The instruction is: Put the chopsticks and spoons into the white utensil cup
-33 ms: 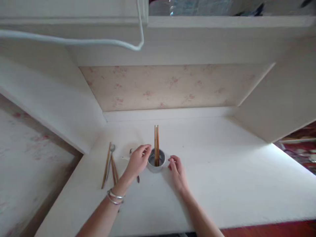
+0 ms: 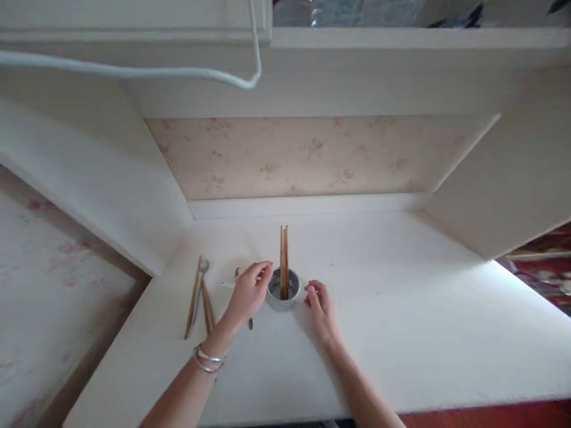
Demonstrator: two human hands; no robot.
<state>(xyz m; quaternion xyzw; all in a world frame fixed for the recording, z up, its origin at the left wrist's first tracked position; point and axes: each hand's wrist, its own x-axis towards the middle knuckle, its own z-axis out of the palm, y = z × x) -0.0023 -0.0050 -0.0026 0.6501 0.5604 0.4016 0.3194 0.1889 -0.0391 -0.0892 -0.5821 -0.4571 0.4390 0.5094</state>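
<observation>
A small round metal cup (image 2: 289, 300) stands on the white counter (image 2: 401, 321) with a couple of brown chopsticks (image 2: 284, 249) upright in it. My left hand (image 2: 245, 295), with bangles on the wrist, curls against the cup's left side, its fingertips at the rim. My right hand (image 2: 320, 309) rests on the counter just right of the cup, fingers loosely bent, holding nothing, a small gap between it and the cup.
Loose chopsticks (image 2: 196, 297) and a metal spoon (image 2: 203, 268) lie on the counter to the left. Another utensil (image 2: 237, 274) lies partly under my left hand. White side walls box in the counter, and a white cable (image 2: 134, 72) hangs overhead.
</observation>
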